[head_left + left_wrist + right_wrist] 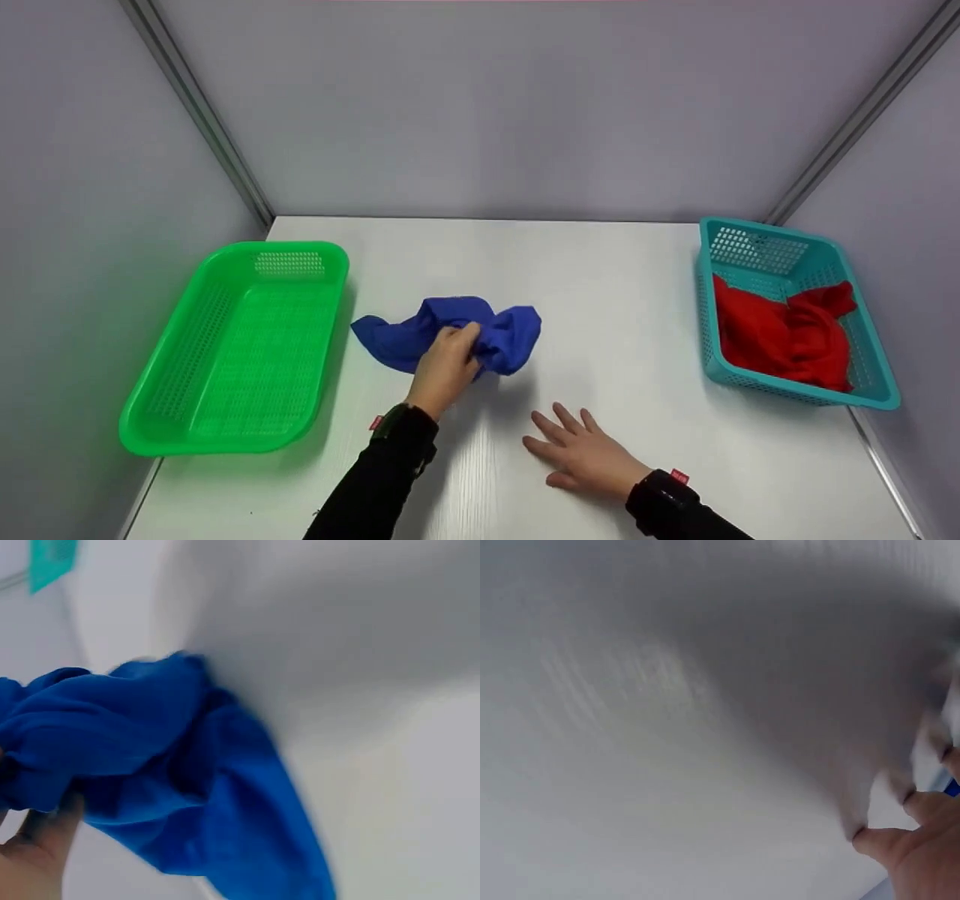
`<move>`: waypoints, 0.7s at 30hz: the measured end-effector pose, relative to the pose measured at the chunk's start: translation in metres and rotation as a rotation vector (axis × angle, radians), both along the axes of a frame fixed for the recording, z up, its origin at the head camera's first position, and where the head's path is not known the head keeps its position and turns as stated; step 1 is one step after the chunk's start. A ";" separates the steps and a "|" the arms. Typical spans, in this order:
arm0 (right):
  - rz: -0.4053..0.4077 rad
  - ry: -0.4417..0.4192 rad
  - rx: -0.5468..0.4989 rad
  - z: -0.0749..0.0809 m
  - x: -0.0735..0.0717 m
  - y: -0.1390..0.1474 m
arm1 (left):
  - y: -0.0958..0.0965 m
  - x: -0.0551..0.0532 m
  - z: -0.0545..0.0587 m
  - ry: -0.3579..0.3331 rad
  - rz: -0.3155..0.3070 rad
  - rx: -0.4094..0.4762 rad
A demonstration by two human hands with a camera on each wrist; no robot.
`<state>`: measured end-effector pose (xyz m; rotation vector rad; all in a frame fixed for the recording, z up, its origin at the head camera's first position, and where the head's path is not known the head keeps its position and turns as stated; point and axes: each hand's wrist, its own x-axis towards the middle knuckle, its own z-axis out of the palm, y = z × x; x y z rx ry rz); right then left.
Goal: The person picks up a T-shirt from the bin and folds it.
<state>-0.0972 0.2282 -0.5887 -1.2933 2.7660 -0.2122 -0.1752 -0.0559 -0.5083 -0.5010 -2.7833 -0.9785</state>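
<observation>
In the head view, the blue cloth (pixel 457 313) is gripped by the left hand (pixel 444 367), its bunched fabric pinched between thumb and fingers, and is held over the table (pixel 615 285). Left of the blue cloth, a green basket (pixel 255 352) is placed; well to the right of it, a teal basket (pixel 757 279) is seen, in which a red cloth (pixel 784 337) is heaped. Nearer the person than the blue cloth and to its right, the right hand (pixel 585 454) is spread palm down, with nothing held. In the left wrist view, the blue cloth is shown in loose folds, with part of the left hand visible at its edge; beyond it, a blurred greenish corner is cut off, too little to be identified. In the right wrist view, the right hand's parted fingertips are met by their reflections on the table
</observation>
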 end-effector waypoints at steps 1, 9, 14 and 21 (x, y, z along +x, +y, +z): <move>0.004 0.033 -0.038 0.002 -0.001 0.000 | 0.001 0.003 -0.007 -0.019 -0.012 -0.047; -0.228 0.248 -0.327 0.021 -0.014 -0.004 | 0.013 0.023 -0.041 0.096 -0.074 -0.276; -0.330 0.158 -0.274 0.021 -0.021 -0.018 | 0.026 0.029 -0.039 0.299 -0.131 -0.289; -0.527 0.102 -0.461 0.021 -0.041 -0.036 | 0.032 0.036 -0.043 0.098 -0.214 -0.158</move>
